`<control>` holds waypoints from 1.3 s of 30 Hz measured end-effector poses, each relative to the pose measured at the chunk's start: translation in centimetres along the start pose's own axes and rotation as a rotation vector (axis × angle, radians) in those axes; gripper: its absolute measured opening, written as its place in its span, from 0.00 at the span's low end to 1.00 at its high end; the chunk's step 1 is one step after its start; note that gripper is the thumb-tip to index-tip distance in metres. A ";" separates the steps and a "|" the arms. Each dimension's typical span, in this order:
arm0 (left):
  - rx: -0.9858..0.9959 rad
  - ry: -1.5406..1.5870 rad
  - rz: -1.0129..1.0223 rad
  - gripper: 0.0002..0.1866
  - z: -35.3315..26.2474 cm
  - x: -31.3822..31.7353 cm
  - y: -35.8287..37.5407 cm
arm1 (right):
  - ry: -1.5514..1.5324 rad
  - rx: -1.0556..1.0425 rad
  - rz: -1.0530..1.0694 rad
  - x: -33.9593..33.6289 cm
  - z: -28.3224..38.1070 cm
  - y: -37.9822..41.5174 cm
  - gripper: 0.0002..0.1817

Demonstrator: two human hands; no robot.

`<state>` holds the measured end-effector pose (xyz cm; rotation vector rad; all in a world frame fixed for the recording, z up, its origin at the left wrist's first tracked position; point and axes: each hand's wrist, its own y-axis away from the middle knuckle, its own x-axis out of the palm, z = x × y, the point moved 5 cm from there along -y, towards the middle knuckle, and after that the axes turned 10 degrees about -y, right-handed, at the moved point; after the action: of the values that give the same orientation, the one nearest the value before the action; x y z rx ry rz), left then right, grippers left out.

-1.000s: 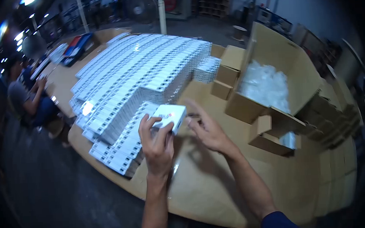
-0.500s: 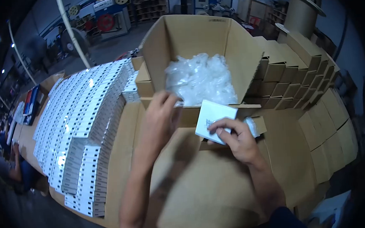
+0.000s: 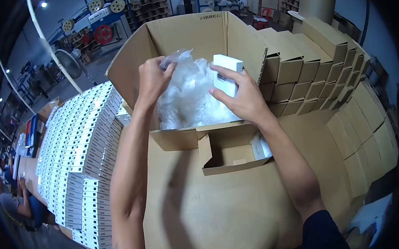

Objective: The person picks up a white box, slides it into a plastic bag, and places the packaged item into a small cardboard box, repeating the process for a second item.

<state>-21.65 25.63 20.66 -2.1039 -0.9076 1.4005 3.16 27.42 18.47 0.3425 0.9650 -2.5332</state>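
My left hand (image 3: 153,78) is closed in a pinch on a clear plastic bag (image 3: 178,57), raised over the left part of a large open carton (image 3: 190,31). My right hand (image 3: 243,93) grips a small flat white box (image 3: 228,62), tilted, with print on its face, over the carton's right part. Crumpled clear plastic bags (image 3: 193,93) fill the bottom of this carton. In front of it a small open cardboard box (image 3: 235,168) stands on the table, with a white plastic-wrapped item (image 3: 260,147) at its right end.
Long stacked rows of white boxes (image 3: 80,126) cover the left side. Folded brown cartons (image 3: 291,70) are piled at the right, with more cardboard boxes (image 3: 365,138) nearer. A person (image 3: 21,201) sits at the far left. Machines (image 3: 104,28) stand at the back.
Both hands have moved up and over the large carton. My left hand now holds up a plastic bag; the white box in my right hand has risen and turned edge-up. The camera view has shifted.
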 end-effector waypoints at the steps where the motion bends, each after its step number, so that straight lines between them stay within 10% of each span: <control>1: -0.040 0.079 0.058 0.15 -0.8 -1.1 0.6 | -0.015 -0.014 -0.015 0.0 0.1 -0.4 0.33; 5: -0.087 0.324 0.191 0.16 -4.2 -4.4 5.3 | -0.008 -0.028 -0.063 0.3 1.4 -0.1 0.36; 9: 0.024 0.362 0.106 0.18 -7.8 -7.2 11.7 | -0.213 0.120 0.077 0.2 5.0 4.0 0.17; 17: -0.586 1.140 0.008 0.10 -12.3 -6.9 27.9 | -0.245 0.167 -0.326 0.1 7.6 20.8 0.17; 27: -0.611 0.861 -0.157 0.11 -18.6 -7.5 39.3 | -0.521 0.451 -0.294 -0.3 7.6 37.0 0.17; 37: -0.634 0.731 0.102 0.10 -18.0 -7.4 44.5 | -0.347 0.445 -0.265 -2.0 7.3 42.0 0.17; 39: -0.449 0.471 -0.156 0.07 -19.2 -9.2 43.1 | -0.204 0.476 -0.232 -2.5 7.4 42.3 0.18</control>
<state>5.43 -10.66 4.42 -2.4652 -1.2255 0.6106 23.96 -5.60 0.28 0.1020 0.3328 -2.9264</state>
